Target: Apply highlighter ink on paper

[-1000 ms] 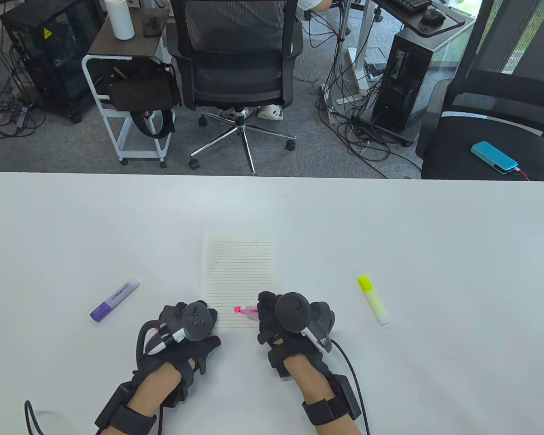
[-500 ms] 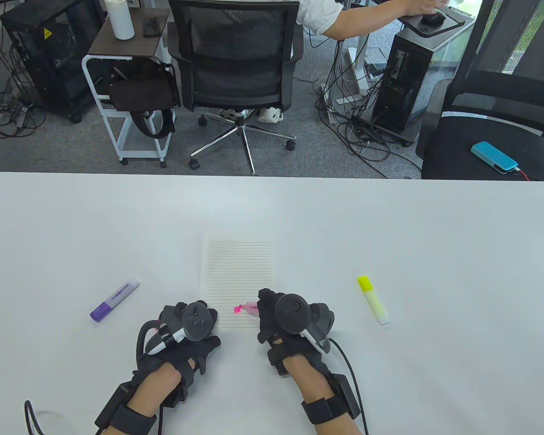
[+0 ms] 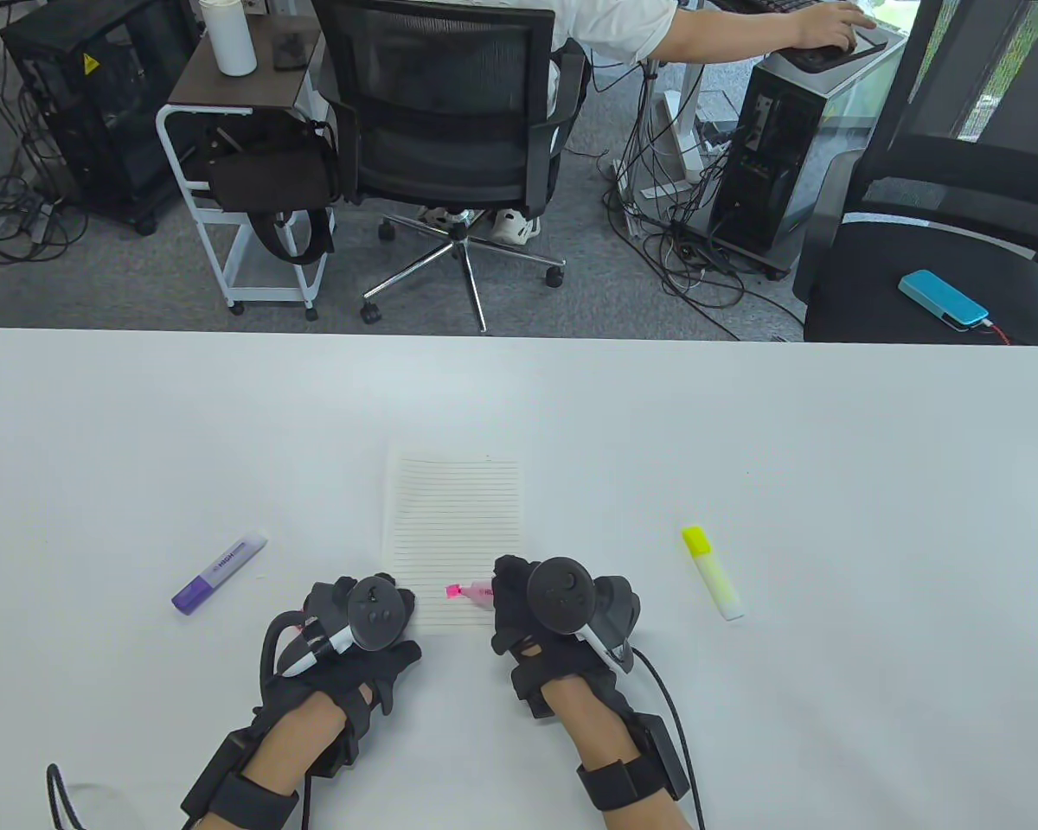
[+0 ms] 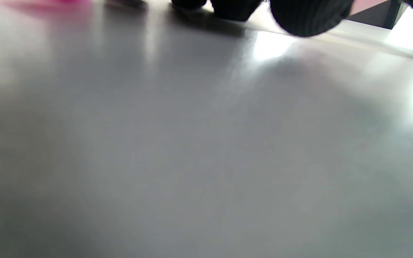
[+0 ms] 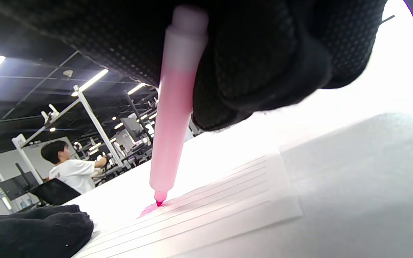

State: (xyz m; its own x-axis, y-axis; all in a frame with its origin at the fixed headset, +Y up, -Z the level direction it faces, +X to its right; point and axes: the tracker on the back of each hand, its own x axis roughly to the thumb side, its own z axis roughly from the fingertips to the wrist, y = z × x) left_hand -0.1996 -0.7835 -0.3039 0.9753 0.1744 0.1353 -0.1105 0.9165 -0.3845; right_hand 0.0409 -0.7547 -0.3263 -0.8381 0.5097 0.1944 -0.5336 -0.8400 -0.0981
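On the near end of the lined white paper sheet (image 3: 452,536), your right hand (image 3: 562,618) has its fingers curled tight round the pink translucent highlighter pen (image 3: 476,592), whose tip touches the paper beside a small pink smear in the right wrist view. Compared with half a second ago, the pen has barely shifted; it sits at almost the same spot near the sheet's lower edge, so the stroke reads as just begun or very short, and most of the sheet is unmarked. Your left hand (image 3: 363,618) rests at the paper's near left corner, apparently pinning it. Its fingers look loosely bent with nothing held, though the tracker hides most of them and the left wrist view is too blurred to confirm. Behind the table, a seated person's arm now reaches further across a desk. The purple capped highlighter (image 3: 218,573) lies well left of the sheet and the yellow capped highlighter (image 3: 713,573) well right, both untouched. You probably need a longer drag along a line.
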